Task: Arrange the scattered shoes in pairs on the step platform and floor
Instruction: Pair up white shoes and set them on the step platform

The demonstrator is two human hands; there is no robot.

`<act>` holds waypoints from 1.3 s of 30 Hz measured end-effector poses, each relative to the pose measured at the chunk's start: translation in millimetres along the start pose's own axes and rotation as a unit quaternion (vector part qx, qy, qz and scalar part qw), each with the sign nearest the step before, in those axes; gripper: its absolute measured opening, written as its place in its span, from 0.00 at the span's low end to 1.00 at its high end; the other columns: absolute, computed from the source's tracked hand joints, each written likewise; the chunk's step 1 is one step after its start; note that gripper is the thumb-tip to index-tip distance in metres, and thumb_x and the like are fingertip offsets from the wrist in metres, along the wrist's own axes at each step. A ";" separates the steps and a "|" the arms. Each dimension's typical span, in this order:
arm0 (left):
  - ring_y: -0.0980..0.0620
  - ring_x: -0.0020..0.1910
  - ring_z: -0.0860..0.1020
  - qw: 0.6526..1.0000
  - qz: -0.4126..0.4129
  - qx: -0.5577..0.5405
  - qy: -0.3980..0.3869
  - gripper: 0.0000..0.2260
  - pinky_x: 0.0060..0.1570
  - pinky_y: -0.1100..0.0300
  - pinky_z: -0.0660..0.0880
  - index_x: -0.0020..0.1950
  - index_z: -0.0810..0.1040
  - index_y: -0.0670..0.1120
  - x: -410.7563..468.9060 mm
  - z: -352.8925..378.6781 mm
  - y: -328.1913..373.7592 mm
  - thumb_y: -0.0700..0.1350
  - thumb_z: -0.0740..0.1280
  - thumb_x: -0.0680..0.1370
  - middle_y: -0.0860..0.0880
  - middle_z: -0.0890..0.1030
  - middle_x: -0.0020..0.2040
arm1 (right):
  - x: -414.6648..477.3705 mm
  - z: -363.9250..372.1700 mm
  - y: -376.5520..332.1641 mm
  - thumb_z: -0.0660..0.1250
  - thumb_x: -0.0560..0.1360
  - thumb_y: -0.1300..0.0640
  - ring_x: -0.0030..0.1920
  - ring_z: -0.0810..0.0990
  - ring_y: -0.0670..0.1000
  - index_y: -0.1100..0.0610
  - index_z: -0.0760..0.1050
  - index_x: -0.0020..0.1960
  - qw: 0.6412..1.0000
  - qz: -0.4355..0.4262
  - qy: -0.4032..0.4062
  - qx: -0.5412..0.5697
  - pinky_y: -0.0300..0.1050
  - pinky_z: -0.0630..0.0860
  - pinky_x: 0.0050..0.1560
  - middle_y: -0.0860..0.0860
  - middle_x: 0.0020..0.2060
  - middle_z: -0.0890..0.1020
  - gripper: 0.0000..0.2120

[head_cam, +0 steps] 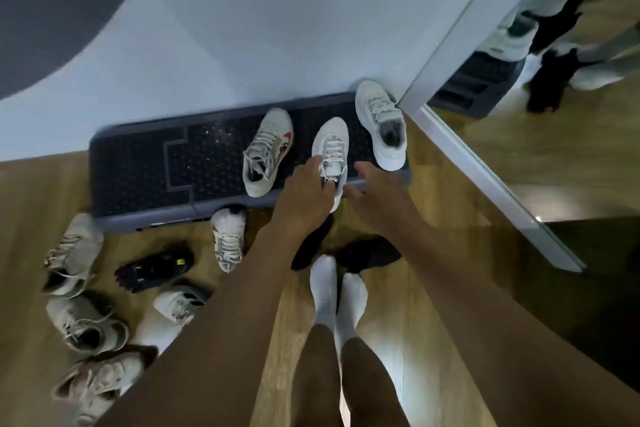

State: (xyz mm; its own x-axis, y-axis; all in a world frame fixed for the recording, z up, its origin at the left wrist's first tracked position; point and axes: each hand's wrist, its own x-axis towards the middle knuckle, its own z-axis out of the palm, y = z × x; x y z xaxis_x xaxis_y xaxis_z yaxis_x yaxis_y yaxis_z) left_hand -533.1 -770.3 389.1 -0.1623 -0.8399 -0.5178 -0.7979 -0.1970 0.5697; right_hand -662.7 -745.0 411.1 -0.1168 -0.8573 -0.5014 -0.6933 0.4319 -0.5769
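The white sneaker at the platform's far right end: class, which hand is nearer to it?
Right. The right hand lies just below-left of that white sneaker; the left hand sits further left, holding the middle sneaker.

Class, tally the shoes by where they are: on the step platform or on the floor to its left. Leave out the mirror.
On the step platform: 3 (one white shoe under the left hand)
On the floor: 7
Total: 10
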 end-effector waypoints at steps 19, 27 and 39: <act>0.38 0.62 0.72 0.985 -0.092 0.132 -0.068 0.33 0.57 0.47 0.70 0.77 0.44 0.46 201.3 149.7 -109.8 0.43 0.60 0.79 0.37 0.70 0.66 | 210.2 156.4 135.6 0.60 0.78 0.61 0.41 0.75 0.53 0.61 0.70 0.50 0.991 0.116 -0.067 0.015 0.45 0.67 0.39 0.56 0.42 0.76 0.04; 0.37 0.55 0.75 0.991 -0.105 0.059 0.061 0.13 0.52 0.47 0.73 0.62 0.69 0.39 224.1 144.8 -102.3 0.41 0.59 0.78 0.37 0.75 0.57 | 235.9 145.6 127.9 0.61 0.75 0.62 0.47 0.74 0.53 0.59 0.69 0.50 0.996 0.080 0.027 -0.036 0.42 0.63 0.42 0.55 0.48 0.78 0.04; 0.40 0.76 0.53 0.995 -0.055 0.035 0.077 0.32 0.73 0.51 0.56 0.77 0.47 0.38 243.0 144.4 -75.6 0.44 0.61 0.79 0.36 0.52 0.76 | 269.4 116.5 119.2 0.60 0.78 0.60 0.50 0.76 0.56 0.62 0.69 0.56 0.997 0.041 -0.059 -0.010 0.43 0.67 0.42 0.58 0.52 0.77 0.09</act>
State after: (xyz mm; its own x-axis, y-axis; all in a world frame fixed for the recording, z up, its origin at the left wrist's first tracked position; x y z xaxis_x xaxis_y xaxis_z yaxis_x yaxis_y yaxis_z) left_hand -596.0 -886.5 128.1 0.0151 -0.8834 -0.4683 -0.8455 -0.2613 0.4657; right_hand -693.9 -891.8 132.1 -0.0901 -0.7798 -0.6195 -0.6992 0.4925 -0.5183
